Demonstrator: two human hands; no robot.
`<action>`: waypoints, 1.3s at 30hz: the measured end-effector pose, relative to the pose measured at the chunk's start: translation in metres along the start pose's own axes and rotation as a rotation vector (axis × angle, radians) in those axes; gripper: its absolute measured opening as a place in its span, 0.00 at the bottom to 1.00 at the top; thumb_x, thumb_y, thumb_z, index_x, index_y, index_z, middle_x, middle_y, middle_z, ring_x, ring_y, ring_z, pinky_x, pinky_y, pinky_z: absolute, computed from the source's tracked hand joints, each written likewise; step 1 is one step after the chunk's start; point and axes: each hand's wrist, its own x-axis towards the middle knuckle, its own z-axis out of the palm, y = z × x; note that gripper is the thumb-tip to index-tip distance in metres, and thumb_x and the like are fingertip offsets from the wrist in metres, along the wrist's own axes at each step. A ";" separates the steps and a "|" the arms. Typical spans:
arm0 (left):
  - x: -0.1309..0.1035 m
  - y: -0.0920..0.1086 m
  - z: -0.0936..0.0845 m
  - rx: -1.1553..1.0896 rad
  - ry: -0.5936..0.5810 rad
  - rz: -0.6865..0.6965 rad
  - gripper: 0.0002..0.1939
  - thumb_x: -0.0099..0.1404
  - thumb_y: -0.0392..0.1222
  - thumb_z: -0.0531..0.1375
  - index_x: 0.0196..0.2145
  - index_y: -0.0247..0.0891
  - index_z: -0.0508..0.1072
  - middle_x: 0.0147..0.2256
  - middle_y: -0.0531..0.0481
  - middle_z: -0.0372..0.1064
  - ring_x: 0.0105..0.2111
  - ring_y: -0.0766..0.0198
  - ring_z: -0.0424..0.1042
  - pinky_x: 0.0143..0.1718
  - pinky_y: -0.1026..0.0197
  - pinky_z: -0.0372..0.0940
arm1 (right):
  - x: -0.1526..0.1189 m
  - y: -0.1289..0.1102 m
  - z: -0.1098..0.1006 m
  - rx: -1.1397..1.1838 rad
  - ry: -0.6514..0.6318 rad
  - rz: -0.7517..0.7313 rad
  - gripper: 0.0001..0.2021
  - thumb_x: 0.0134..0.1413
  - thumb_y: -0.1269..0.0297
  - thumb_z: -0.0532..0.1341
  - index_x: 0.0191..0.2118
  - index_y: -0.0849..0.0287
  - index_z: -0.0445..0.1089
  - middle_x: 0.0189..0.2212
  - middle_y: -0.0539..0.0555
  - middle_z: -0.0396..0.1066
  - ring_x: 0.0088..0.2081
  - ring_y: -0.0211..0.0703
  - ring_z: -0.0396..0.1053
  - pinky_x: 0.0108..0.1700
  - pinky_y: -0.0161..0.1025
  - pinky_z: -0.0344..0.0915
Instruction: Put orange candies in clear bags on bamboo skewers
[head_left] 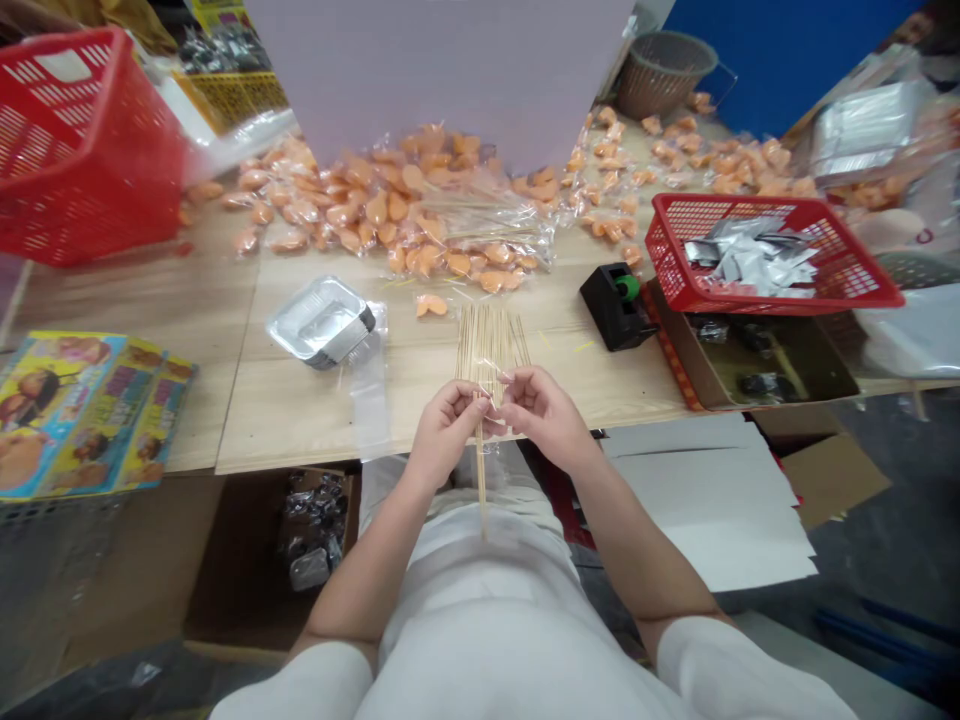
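Observation:
At the table's front edge, my left hand [446, 425] is closed on a small bundle of thin wooden sticks [481, 475] that points down toward my lap. My right hand [546, 415] meets it from the right, fingers pinched together; a pale thin strand shows between the fingertips, too fine to name. Just beyond both hands, more wooden sticks [491, 335] lie spread side by side on the tabletop, pointing away from me. A single orange piece [431, 305] in clear wrap sits past their far ends.
Wrapped orange pieces [375, 205] heap against an upright panel [450, 70]. Foil trays [319, 320] stand left, a black tape dispenser [615, 305] right. A red basket [772, 300] of silvery packets rests on a box [810, 380]. Printed cardboard [82, 415] and a tall red basket [90, 150] are left.

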 end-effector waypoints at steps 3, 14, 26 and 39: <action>0.000 0.000 -0.001 0.026 -0.004 0.008 0.15 0.59 0.48 0.66 0.39 0.38 0.71 0.31 0.52 0.71 0.26 0.68 0.73 0.27 0.66 0.68 | -0.003 0.004 0.002 -0.018 0.028 0.019 0.13 0.50 0.54 0.65 0.33 0.58 0.66 0.26 0.48 0.67 0.27 0.34 0.66 0.27 0.34 0.63; 0.002 -0.003 -0.002 0.021 -0.029 -0.041 0.15 0.57 0.50 0.67 0.34 0.37 0.72 0.28 0.52 0.71 0.28 0.67 0.71 0.31 0.63 0.68 | -0.007 0.010 -0.006 -0.119 0.016 -0.174 0.14 0.54 0.70 0.56 0.43 0.53 0.76 0.28 0.48 0.65 0.26 0.33 0.62 0.27 0.33 0.61; 0.002 -0.001 -0.010 -0.051 -0.135 -0.139 0.11 0.60 0.48 0.65 0.36 0.38 0.74 0.33 0.49 0.76 0.32 0.64 0.75 0.37 0.60 0.71 | -0.009 0.010 -0.011 -0.186 -0.009 -0.215 0.17 0.52 0.74 0.55 0.39 0.51 0.79 0.30 0.50 0.69 0.29 0.36 0.65 0.30 0.35 0.62; 0.002 0.001 -0.009 0.015 -0.102 -0.088 0.15 0.56 0.49 0.68 0.37 0.37 0.75 0.32 0.47 0.77 0.29 0.62 0.76 0.36 0.58 0.72 | -0.010 0.005 -0.012 -0.317 0.004 -0.280 0.15 0.53 0.74 0.54 0.35 0.53 0.78 0.27 0.50 0.69 0.29 0.38 0.65 0.34 0.39 0.63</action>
